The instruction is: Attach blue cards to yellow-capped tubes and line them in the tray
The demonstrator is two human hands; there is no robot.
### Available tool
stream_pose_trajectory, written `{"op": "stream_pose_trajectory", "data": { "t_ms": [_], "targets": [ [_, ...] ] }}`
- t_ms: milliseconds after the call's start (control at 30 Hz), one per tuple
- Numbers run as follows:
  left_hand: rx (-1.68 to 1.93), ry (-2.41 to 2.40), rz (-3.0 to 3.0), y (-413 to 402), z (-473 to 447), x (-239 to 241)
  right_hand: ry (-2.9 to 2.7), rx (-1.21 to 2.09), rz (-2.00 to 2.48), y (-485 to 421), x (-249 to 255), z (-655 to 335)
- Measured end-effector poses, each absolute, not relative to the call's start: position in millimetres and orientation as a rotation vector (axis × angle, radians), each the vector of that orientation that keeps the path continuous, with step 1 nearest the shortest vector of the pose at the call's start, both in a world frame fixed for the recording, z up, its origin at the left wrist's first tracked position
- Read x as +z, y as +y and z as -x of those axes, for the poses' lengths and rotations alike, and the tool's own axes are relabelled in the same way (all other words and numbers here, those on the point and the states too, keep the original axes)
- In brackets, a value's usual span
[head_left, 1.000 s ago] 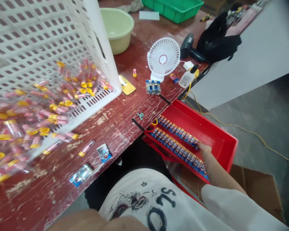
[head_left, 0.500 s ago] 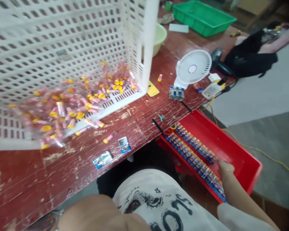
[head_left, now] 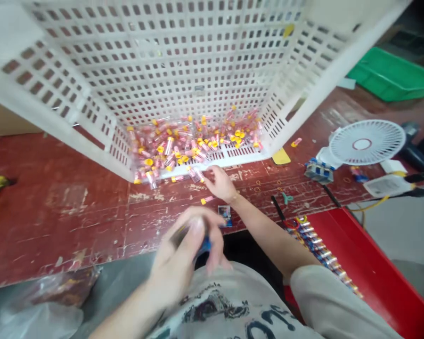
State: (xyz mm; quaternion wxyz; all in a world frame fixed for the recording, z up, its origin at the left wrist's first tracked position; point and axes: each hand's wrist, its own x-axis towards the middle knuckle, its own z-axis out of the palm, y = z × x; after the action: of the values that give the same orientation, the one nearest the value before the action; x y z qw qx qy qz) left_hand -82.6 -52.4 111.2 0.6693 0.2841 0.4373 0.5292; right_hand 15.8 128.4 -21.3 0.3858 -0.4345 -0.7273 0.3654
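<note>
My left hand is raised over the front edge of the table, blurred. Its fingers curl around a small blue and dark packet, mostly hidden by the fingers. My right hand reaches to the front of the white basket, fingers apart. Its fingertips are at a small clear tube with pink contents; whether they touch it I cannot tell. Many such yellow-capped tubes lie in the basket. Just below my right hand lie a loose tube and a blue and silver packet.
A white fan stands at the right beside a bundle of packets. A red tray at the table's right front edge holds rows of packets. Further back is a green tray. Plastic bags are at the lower left.
My right hand has left the red tray and moved to the tubes at the basket. My left hand has risen with a packet; one of two packets is gone from the table. The view has swung left.
</note>
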Motion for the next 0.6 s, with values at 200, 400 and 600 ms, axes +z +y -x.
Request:
{"op": "stream_pose_trajectory", "data": {
  "t_ms": [200,400,600],
  "targets": [
    [1.109,1.158,-0.391,-30.4,106.5,32.7,-1.646,1.150,1.164,141.3,-43.1,7.9],
    [0.987,1.274,-0.365,-23.6,105.1,1.1,-1.336,1.562,1.050,99.8,-6.4,-64.7],
    [0.861,1.196,-0.465,-13.0,85.0,7.2,-1.233,1.595,0.986,76.7,27.6,-89.8]
  ]
}}
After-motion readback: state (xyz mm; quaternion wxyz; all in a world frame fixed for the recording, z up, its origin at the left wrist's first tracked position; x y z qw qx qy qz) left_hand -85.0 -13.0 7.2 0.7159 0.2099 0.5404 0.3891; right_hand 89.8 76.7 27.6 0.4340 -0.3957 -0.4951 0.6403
